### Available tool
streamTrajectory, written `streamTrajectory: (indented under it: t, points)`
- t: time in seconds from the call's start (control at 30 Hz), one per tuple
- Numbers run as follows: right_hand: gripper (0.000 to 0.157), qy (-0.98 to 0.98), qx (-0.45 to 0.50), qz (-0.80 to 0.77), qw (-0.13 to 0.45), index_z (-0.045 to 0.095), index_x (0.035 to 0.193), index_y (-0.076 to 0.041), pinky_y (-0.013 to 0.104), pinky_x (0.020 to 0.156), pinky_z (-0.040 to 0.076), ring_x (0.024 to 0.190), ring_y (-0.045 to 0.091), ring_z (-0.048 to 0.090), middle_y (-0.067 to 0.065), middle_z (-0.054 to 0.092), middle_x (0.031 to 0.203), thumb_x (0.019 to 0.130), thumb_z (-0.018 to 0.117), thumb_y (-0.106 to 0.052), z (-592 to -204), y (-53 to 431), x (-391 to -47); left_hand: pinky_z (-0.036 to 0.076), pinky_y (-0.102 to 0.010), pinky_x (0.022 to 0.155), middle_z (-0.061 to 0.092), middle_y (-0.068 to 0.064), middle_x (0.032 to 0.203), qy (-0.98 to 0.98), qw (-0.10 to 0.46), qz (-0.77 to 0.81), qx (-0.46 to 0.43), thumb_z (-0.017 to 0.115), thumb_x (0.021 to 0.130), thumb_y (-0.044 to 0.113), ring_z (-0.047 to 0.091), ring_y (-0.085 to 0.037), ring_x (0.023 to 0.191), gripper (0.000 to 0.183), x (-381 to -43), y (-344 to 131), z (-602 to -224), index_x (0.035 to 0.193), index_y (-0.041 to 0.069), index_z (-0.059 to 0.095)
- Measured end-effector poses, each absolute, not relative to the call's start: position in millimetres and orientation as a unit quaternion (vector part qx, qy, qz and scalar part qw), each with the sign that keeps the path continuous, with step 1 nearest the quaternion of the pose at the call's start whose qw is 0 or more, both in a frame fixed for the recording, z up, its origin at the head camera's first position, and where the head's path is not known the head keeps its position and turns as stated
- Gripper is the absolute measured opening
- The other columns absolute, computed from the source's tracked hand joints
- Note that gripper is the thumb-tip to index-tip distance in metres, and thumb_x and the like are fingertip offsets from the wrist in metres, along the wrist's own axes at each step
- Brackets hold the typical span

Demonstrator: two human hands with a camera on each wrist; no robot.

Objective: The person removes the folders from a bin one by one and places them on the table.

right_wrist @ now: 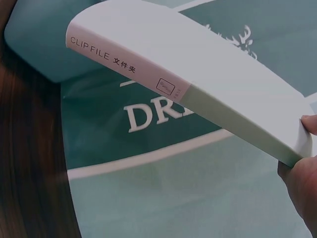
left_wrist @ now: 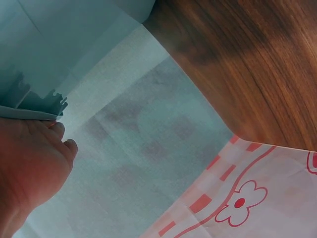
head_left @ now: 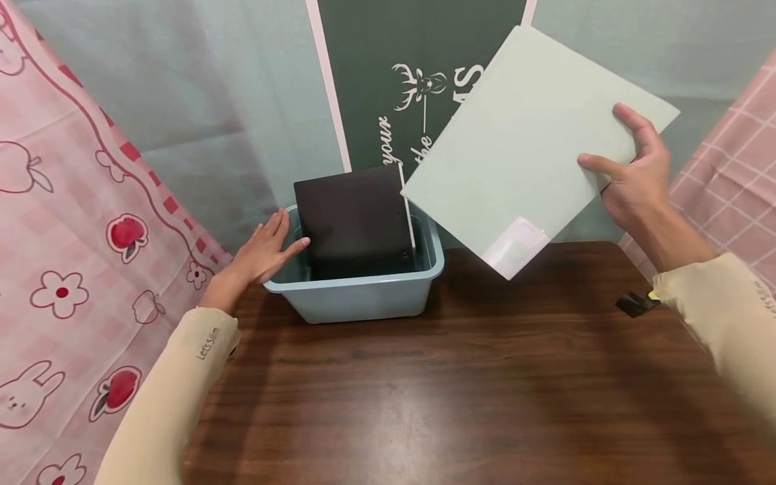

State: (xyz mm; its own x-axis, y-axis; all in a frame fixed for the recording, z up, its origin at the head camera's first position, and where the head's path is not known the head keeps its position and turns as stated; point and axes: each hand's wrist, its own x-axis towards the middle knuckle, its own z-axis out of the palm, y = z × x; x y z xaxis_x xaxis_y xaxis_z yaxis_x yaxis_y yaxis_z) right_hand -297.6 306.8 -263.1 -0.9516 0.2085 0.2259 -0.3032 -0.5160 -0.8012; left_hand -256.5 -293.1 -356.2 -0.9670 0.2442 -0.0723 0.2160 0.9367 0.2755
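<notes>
1. In the head view we see the right hand (head_left: 639, 165) gripping one side of a pale green folder (head_left: 533, 135), thumb on its face. The folder is held tilted, raised above the surface (head_left: 424, 391) at its far edge, towards the far right corner.
2. There we also see the left hand (head_left: 263, 252), fingers straight and thumb spread wide, resting on the left rim of a blue basin (head_left: 364, 293). The basin stands by the surface's far edge; a black folder (head_left: 354, 222) leans inside it.
3. In the left wrist view we find that hand at the basin's rim, its fingertips mostly hidden, and pink cloth (left_wrist: 282, 178) beside the surface's edge.
4. In the right wrist view we read "CLIP FILE" on the pale green folder's spine (right_wrist: 233, 118); fingers hold its opposite end.
</notes>
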Motion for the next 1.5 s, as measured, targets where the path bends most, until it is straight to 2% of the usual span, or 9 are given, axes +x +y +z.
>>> streamTrajectory:
  t: [0.33, 0.53, 0.87, 0.97, 1.17, 1.5]
  points:
    - [0.093, -0.491, 0.048, 0.858, 0.146, 0.065, 0.144, -0.013, 0.029, 0.077, 0.064, 0.124, 0.014, 0.057, -0.001, 0.049, 0.148, 0.07, 0.066, 0.043, -271.8, 334.4, -291.0, -0.002, -0.058, 0.131, -0.009, -0.018, 0.177, 0.982, 0.052, 0.133, 0.12, 0.025, 0.105, 0.076, -0.006, -0.035, 0.164, 0.101, -256.0, -291.4, -355.9, 0.168, 0.004, -0.007]
    - [0.094, -0.516, 0.029, 0.846, 0.132, 0.065, 0.145, -0.018, 0.029, 0.073, 0.064, 0.119, 0.011, 0.062, 0.0, 0.054, 0.145, 0.072, 0.067, 0.041, -273.7, 349.4, -287.2, -0.003, -0.058, 0.131, -0.009, -0.019, 0.177, 0.982, 0.057, 0.133, 0.121, 0.027, 0.106, 0.074, -0.005, -0.035, 0.164, 0.1, -253.5, -290.9, -351.7, 0.168, 0.004, -0.007]
    - [0.096, -0.543, 0.02, 0.829, 0.133, 0.064, 0.147, -0.018, 0.026, 0.073, 0.063, 0.124, 0.01, 0.056, -0.005, 0.05, 0.148, 0.071, 0.068, 0.041, -274.2, 372.6, -280.9, -0.004, -0.057, 0.131, -0.01, -0.017, 0.177, 0.982, 0.057, 0.133, 0.119, 0.026, 0.105, 0.076, -0.005, -0.034, 0.165, 0.101, -255.0, -292.6, -354.5, 0.168, 0.005, -0.008]
    - [0.097, -0.579, 0.013, 0.803, 0.138, 0.063, 0.149, -0.02, 0.022, 0.071, 0.062, 0.129, 0.008, 0.05, -0.008, 0.047, 0.149, 0.072, 0.071, 0.038, -275.3, 379.6, -278.4, -0.004, -0.058, 0.131, -0.01, -0.017, 0.178, 0.983, 0.058, 0.132, 0.116, 0.026, 0.106, 0.075, -0.004, -0.034, 0.165, 0.1, -255.3, -293.4, -353.9, 0.168, 0.005, -0.008]
    - [0.095, -0.681, -0.012, 0.716, 0.154, 0.062, 0.15, -0.026, 0.006, 0.075, 0.053, 0.138, 0.006, 0.04, -0.014, 0.044, 0.153, 0.074, 0.081, 0.027, -278.5, 396.9, -273.1, -0.004, -0.057, 0.131, -0.009, -0.017, 0.177, 0.983, 0.058, 0.133, 0.114, 0.027, 0.106, 0.074, -0.004, -0.035, 0.165, 0.099, -255.0, -293.0, -351.0, 0.168, 0.005, -0.007]
    - [0.093, -0.739, -0.002, 0.66, 0.132, 0.059, 0.153, -0.028, 0.007, 0.074, 0.054, 0.109, -0.002, 0.055, -0.015, 0.049, 0.148, 0.079, 0.081, 0.022, -283.4, 418.0, -270.7, -0.003, -0.058, 0.131, -0.009, -0.018, 0.177, 0.983, 0.059, 0.133, 0.113, 0.025, 0.104, 0.078, -0.004, -0.034, 0.165, 0.102, -256.1, -293.6, -352.1, 0.168, 0.005, -0.008]
